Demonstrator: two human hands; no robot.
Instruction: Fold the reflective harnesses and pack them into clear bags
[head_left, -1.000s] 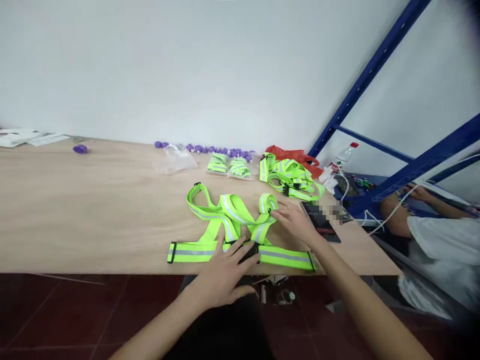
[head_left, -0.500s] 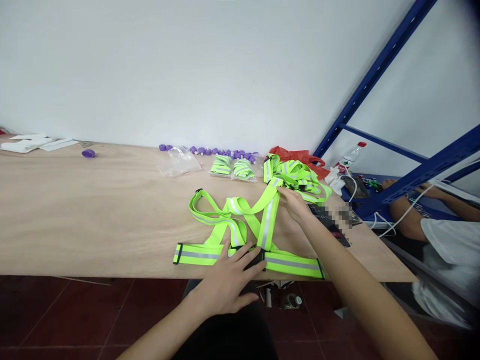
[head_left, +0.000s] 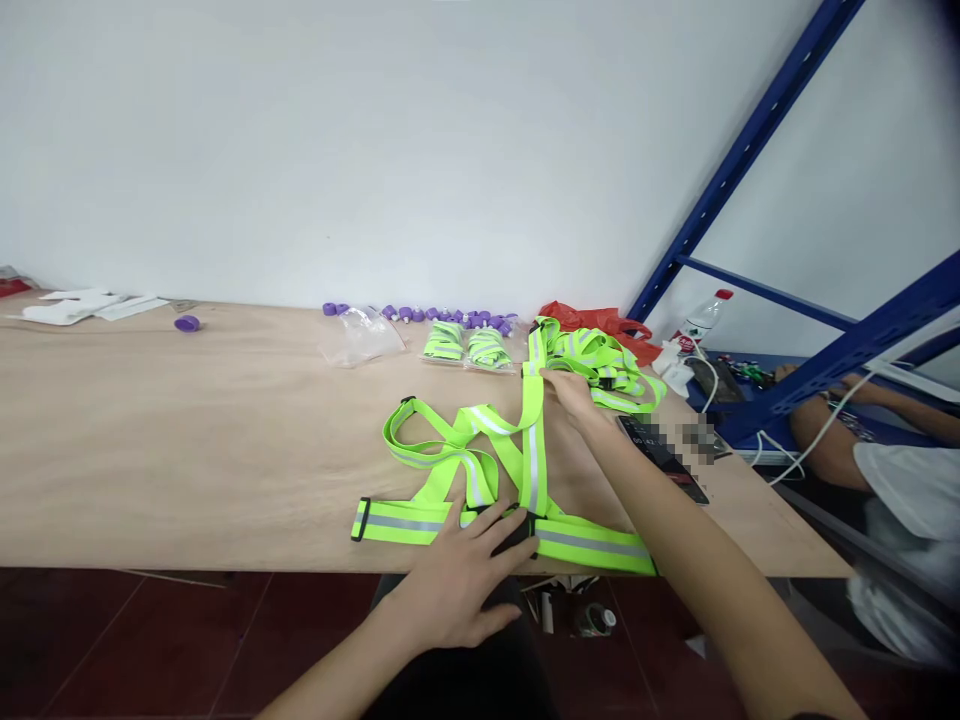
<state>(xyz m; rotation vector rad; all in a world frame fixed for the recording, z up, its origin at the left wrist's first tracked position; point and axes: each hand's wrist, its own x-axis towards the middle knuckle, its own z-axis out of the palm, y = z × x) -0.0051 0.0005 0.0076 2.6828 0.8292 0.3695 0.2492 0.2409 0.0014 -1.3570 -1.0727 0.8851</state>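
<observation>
A neon-yellow reflective vest [head_left: 534, 470] made of elastic straps with silver stripes lies spread near the table's front edge. My left hand [head_left: 469, 565] rests flat, fingers spread, on its waist belt over the black buckle. My right hand [head_left: 570, 393] pinches the upper end of the right shoulder strap, next to a tangled heap of similar reflective straps [head_left: 607, 360]. The left shoulder strap [head_left: 420, 455] lies loosely looped on the wood. Behind the vest sit two clear bags of folded reflective straps [head_left: 444, 342].
Along the wall are several purple caps [head_left: 476, 320] and an empty clear bag [head_left: 365, 337]. A red plastic bag [head_left: 596, 320] lies behind the heap. A phone [head_left: 660, 455] is by my right forearm. Blue shelving [head_left: 750, 150] and another person's arm [head_left: 821, 435] are at right.
My right hand has moved slightly left, drawing the right shoulder strap straighter and more upright. My left hand stays on the belt. The whole view has shifted a little.
</observation>
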